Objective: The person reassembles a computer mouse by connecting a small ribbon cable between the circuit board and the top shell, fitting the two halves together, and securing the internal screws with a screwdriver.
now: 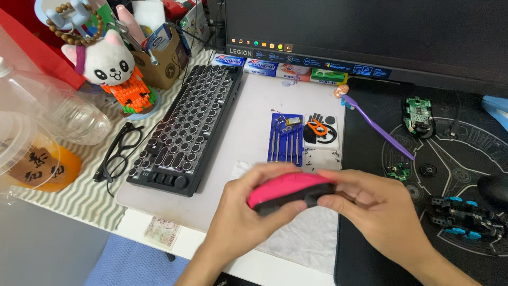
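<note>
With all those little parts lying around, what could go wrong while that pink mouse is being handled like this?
The left hand and right hand hold the pink mouse shell above the white cloth; a slip might drop it onto the tiny loose screws nearby and scatter them. A sleeve or wrist could also knock the bare circuit board or the purple toothbrush on the black mat.

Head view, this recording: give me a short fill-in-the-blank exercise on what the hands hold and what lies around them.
1. Both hands, the left hand and the right hand, grip a computer mouse shell whose top is ____ in colour.
2. The purple toothbrush lies on the black ____.
3. The black eyeglasses lie to the ____ of the keyboard.
4. The small screwdrivers sit in a ____ holder.

Missing words: pink; mat; left; blue
</note>
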